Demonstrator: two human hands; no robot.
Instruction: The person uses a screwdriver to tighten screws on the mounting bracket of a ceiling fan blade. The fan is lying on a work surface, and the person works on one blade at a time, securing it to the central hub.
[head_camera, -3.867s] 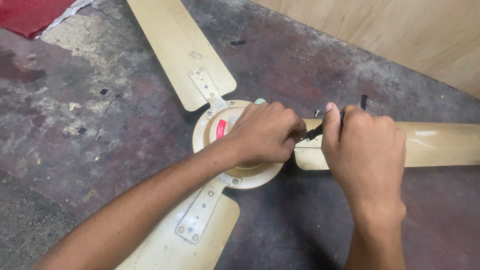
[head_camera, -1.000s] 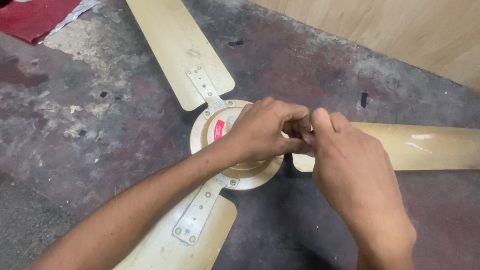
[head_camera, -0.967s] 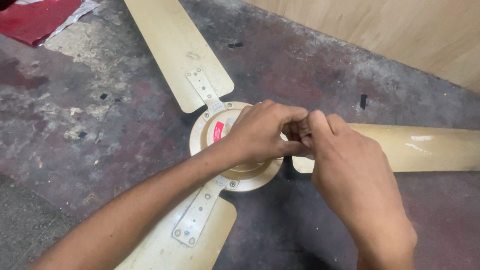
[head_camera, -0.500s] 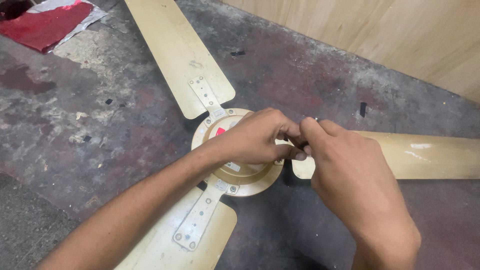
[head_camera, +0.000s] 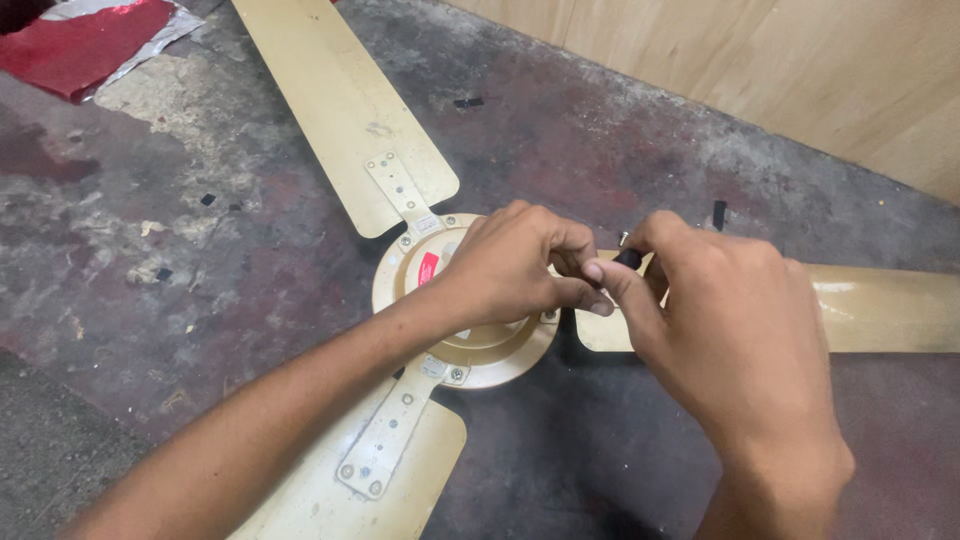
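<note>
Two bare hands meet over a cream ceiling fan (head_camera: 470, 345) lying flat on a stained concrete floor (head_camera: 180, 260). From the hub (head_camera: 500, 355), one blade (head_camera: 340, 100) runs to 11 o'clock, another (head_camera: 880, 310) to 3 o'clock and a third (head_camera: 350, 490) to 7 o'clock, each fixed by a metal bracket (head_camera: 400, 190) with small screws. The left hand (head_camera: 510, 265) lies curled on top of the hub, apparently pressing it down so the fan does not turn or slide; its fingers close toward the root of the 3 o'clock blade, and whether they pinch anything there cannot be told. The right hand (head_camera: 730, 330) comes in from 4 o'clock, closed around a small black tool (head_camera: 628, 258), only a stub of which shows between thumb and forefinger; its metal tip (head_camera: 623, 238) pokes up just above. The grip looks like one for twisting at the joint between hub and blade, though that is a judgement. The joint itself is hidden beneath both hands, so which screw or part is touched stays unclear. A red label (head_camera: 428, 268) on the hub is half covered by the left hand. At 10 o'clock a red cloth (head_camera: 80, 45) lies on a silvery sheet (head_camera: 180, 25), cut off by the picture's edge. A wooden panel (head_camera: 780, 70) fills the 1 o'clock corner, and small black scraps (head_camera: 718, 213) dot the floor.
</note>
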